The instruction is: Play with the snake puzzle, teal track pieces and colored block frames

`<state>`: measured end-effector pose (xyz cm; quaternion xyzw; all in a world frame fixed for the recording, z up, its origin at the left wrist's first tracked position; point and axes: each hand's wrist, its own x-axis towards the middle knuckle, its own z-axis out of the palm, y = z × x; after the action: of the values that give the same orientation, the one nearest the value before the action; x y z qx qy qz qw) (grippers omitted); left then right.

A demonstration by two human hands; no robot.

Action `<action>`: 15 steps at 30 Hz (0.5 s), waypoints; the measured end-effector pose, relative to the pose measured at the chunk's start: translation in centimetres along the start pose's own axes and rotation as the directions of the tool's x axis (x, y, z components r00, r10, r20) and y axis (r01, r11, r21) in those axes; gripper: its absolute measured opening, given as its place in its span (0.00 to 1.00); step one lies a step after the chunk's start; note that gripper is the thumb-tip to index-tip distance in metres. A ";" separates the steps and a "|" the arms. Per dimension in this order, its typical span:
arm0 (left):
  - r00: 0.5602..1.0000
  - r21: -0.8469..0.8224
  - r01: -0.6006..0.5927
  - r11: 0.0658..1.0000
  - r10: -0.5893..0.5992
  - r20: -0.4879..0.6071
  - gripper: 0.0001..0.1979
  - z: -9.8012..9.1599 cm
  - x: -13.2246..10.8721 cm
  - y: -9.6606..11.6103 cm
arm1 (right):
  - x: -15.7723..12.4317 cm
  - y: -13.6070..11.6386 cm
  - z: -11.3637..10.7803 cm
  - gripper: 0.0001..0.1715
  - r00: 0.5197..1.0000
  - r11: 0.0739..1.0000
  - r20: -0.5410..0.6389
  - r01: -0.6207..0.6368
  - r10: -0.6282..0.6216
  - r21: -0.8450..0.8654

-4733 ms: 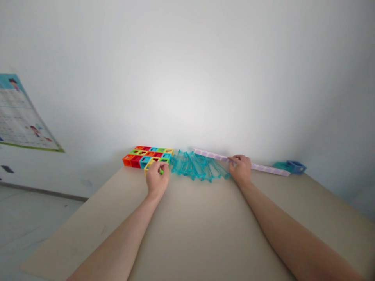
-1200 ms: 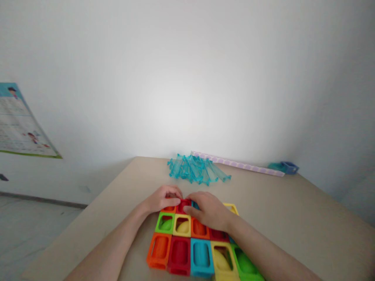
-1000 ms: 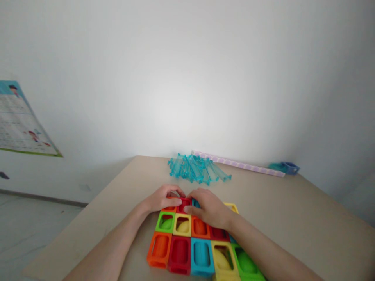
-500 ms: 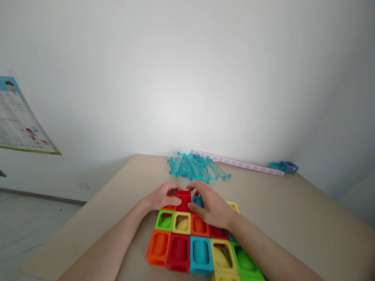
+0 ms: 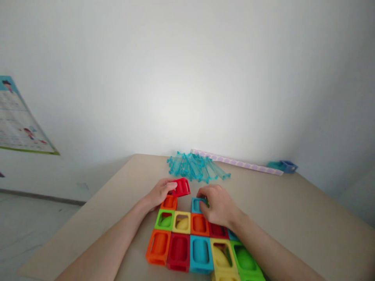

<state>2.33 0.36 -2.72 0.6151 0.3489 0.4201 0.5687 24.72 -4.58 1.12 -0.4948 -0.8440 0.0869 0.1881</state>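
L hand (image 5: 160, 191): grip closed on L side of the red block (image 5: 183, 187), thumb on top, fingers mostly hidden behind. Wrist low, L forearm (image 5: 114, 232) slanting up from surface's (image 5: 281, 210) near-L. Red block is tilted, up above the gap btwn orange block (image 5: 169, 202) and blue block (image 5: 196, 205); can't tell if it touches orange. Prob. best: firm pinch, lift straight so nbrs aren't dragged. Teal pieces (image 5: 190, 168) heaped twd far edge. R hand (image 5: 219, 205) arches over blue block's R side, fingers curled, grip part-closed; can't tell if it has hold. Likely useful as light steady on that row. R forearm (image 5: 266, 242) comes from near-R. Purple strip (image 5: 237, 163) along far edge, dark-blue holder (image 5: 289, 167) at far-R corner.
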 end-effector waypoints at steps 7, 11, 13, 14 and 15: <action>0.998 0.016 -0.014 1.000 0.015 -0.068 0.17 0.3 0.1 -0.4 | 0.4 0.8 -0.3 0.09 0.992 0.998 0.120 -0.034 0.028 0.049; 0.976 -0.083 -0.088 0.993 0.069 -0.205 0.21 0.1 0.6 -0.4 | 0.4 1.2 0.1 0.08 0.995 0.997 0.093 -0.043 0.037 0.061; 0.960 -0.167 -0.180 0.969 0.135 -0.246 0.22 0.0 0.6 -0.1 | 0.3 1.2 0.0 0.08 0.998 0.998 0.065 -0.019 0.015 0.061; 0.958 -0.199 -0.206 0.958 0.156 -0.239 0.23 0.0 0.6 0.1 | 0.2 0.9 -0.2 0.09 0.999 0.999 0.033 0.002 -0.004 0.054; 0.964 -0.217 -0.205 0.954 0.159 -0.212 0.24 0.1 0.4 0.4 | 0.1 0.5 -0.5 0.10 1.000 0.999 -0.009 0.030 -0.030 0.040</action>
<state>2.57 0.70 -2.31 0.5291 0.2911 0.5670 0.5602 25.32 -4.22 1.43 -0.4785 -0.8486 0.0990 0.2026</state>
